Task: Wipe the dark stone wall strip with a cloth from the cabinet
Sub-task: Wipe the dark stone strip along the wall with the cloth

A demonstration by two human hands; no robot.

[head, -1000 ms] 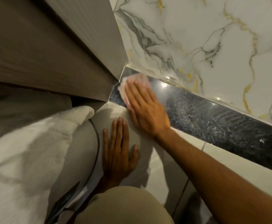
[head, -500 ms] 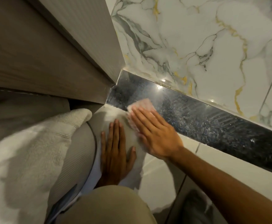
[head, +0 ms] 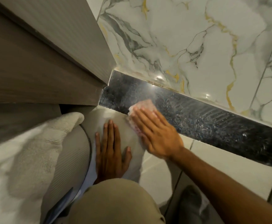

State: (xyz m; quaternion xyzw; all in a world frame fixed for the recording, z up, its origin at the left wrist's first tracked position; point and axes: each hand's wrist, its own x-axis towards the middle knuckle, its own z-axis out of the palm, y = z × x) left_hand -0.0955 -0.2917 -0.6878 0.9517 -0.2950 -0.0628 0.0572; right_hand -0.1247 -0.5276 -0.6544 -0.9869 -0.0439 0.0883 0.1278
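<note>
A dark speckled stone strip point(head: 204, 120) runs along the base of the wall, from the cabinet corner down to the right, with streaky wipe marks on it. My right hand point(head: 154, 131) lies flat on a pale pink cloth point(head: 142, 105) and presses it against the strip's lower edge, near the left end. Most of the cloth is hidden under the fingers. My left hand point(head: 111, 147) rests flat, fingers together, on the light floor tile point(head: 221, 172) below the strip and holds nothing.
A grey wooden cabinet point(head: 40, 62) fills the upper left and meets the strip at the corner. White marble wall tiles point(head: 196, 46) with gold veins rise above the strip. A white towel point(head: 19, 159) lies at the left, and my knee point(head: 116, 202) is at the bottom.
My right hand has slid the cloth from the strip's far left corner down and to the right along the strip. My left hand has stayed flat on the floor.
</note>
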